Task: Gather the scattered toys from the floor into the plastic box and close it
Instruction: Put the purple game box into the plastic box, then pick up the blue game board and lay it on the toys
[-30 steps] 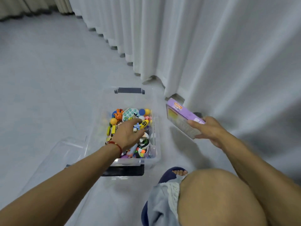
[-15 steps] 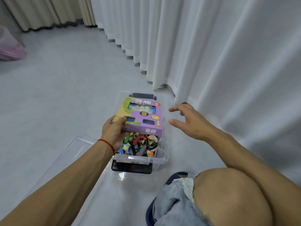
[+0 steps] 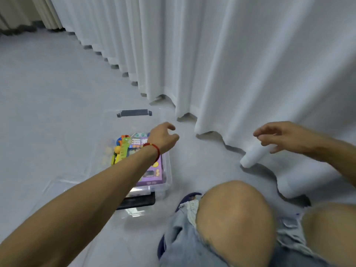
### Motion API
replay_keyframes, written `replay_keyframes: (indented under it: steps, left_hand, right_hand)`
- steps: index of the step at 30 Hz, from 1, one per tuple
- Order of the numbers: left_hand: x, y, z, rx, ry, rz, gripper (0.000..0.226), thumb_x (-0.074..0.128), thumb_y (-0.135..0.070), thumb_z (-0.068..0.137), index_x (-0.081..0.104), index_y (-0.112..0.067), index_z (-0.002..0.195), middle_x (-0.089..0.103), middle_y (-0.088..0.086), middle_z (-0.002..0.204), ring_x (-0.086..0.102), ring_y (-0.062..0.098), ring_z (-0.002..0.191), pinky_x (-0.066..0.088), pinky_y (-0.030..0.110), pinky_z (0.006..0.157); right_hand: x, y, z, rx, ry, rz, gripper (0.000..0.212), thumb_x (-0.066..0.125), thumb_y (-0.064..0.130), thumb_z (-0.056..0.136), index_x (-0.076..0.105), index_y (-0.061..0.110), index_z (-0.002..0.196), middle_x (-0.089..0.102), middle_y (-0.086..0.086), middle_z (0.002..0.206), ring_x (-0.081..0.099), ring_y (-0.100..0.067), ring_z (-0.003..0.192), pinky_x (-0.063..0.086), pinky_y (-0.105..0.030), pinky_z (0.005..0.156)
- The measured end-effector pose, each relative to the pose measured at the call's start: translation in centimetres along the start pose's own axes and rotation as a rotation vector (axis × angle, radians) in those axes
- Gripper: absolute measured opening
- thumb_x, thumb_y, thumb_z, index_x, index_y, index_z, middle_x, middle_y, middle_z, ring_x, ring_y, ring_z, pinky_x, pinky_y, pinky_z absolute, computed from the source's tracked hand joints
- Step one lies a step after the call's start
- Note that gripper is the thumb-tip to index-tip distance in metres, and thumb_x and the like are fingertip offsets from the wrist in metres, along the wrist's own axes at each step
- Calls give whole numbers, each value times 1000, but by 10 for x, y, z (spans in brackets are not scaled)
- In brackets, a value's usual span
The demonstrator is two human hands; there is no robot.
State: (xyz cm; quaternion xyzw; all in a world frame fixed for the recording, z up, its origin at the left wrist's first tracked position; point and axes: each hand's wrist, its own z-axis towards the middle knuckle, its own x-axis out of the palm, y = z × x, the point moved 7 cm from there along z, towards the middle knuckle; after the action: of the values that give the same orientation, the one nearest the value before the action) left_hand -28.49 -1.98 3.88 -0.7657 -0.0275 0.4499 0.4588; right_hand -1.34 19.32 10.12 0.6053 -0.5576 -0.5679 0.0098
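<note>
A clear plastic box (image 3: pixel 167 170) with dark latches stands open on the grey floor. A purple toy carton (image 3: pixel 152 173) lies flat inside it, on top of several small colourful toys (image 3: pixel 120 146). My left hand (image 3: pixel 163 136), with a red cord at the wrist, hovers over the box's far right corner, fingers loosely curled and holding nothing. My right hand (image 3: pixel 283 134) floats to the right near the curtain, fingers apart and empty. The clear lid (image 3: pixel 63 185) lies on the floor left of the box, partly hidden by my left forearm.
A white curtain (image 3: pixel 231 74) hangs along the right side, its hem pooling on the floor close to my right hand. My bent knee (image 3: pixel 235 214) and a dark slipper (image 3: pixel 188 198) sit just right of the box. Bare grey floor stretches to the left.
The purple carton went from my right hand to my left and now lies in the box. My left hand let go and rose; my right hand drew back to the right.
</note>
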Motion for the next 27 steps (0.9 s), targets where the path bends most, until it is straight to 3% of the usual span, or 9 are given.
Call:
replay_keyframes:
  steps: [6, 8, 11, 13, 16, 17, 21, 24, 27]
  left_hand:
    - [104, -202, -60, 333, 511, -136, 19, 63, -17, 87, 74, -20, 103, 70, -8, 89, 62, 6, 82, 49, 22, 71]
    - [142, -240, -86, 363, 689, -93, 18, 64, -23, 88, 74, -24, 102, 71, -9, 95, 63, 9, 92, 53, 27, 77]
    - [191, -276, -119, 426, 890, 66, 22, 62, -27, 89, 71, -26, 108, 71, -6, 107, 62, 15, 103, 56, 36, 86]
    - [223, -292, -137, 497, 939, 175, 23, 61, -27, 91, 71, -23, 111, 71, -4, 107, 63, 16, 101, 57, 33, 84]
    - [269, -301, -156, 646, 909, 322, 27, 61, -28, 90, 70, -22, 115, 67, -3, 111, 62, 16, 100, 51, 24, 79]
    - [281, -299, -160, 679, 915, 366, 30, 61, -29, 90, 67, -22, 118, 64, -4, 111, 61, 16, 102, 49, 24, 82]
    - [307, -279, -151, 666, 963, 487, 41, 62, -32, 92, 56, -27, 132, 58, -3, 118, 60, 15, 99, 49, 26, 82]
    - [316, -263, -139, 594, 971, 514, 47, 61, -33, 92, 50, -30, 138, 57, 3, 131, 63, 20, 106, 50, 27, 84]
    - [322, -252, -132, 563, 982, 529, 53, 61, -32, 92, 44, -31, 142, 53, 5, 137, 63, 21, 104, 52, 27, 82]
  right_hand:
    - [26, -158, -38, 366, -256, 425, 18, 66, 16, 93, 70, 8, 108, 71, -12, 101, 68, -29, 94, 56, -45, 88]
    - [50, -215, -68, 521, -304, 506, 15, 66, 18, 91, 69, 8, 102, 71, -12, 97, 69, -31, 90, 57, -41, 76]
    - [77, -285, -114, 703, -416, 514, 8, 62, 17, 88, 62, 9, 84, 56, -15, 79, 51, -21, 65, 43, -35, 62]
    - [107, -355, -138, 877, -414, 515, 20, 59, 27, 89, 61, 8, 85, 57, -18, 85, 52, -22, 69, 43, -36, 69]
    - [147, -449, -173, 1088, -531, 641, 90, 66, 72, 70, 57, 5, 129, 60, -15, 129, 57, -34, 116, 48, -45, 100]
    - [151, -441, -185, 1120, -612, 794, 101, 72, 70, 65, 48, 5, 139, 54, -14, 136, 51, -36, 124, 46, -49, 102]
    - [170, -424, -193, 1150, -782, 1275, 81, 77, 24, 85, 30, 11, 150, 39, -17, 148, 40, -40, 135, 49, -55, 93]
    - [177, -442, -183, 1078, -995, 1516, 72, 79, 19, 80, 41, 19, 141, 54, -14, 134, 54, -38, 121, 52, -58, 87]
    - [192, -461, -179, 1073, -1211, 1742, 77, 85, 23, 66, 46, 24, 132, 61, -10, 123, 61, -37, 107, 47, -73, 81]
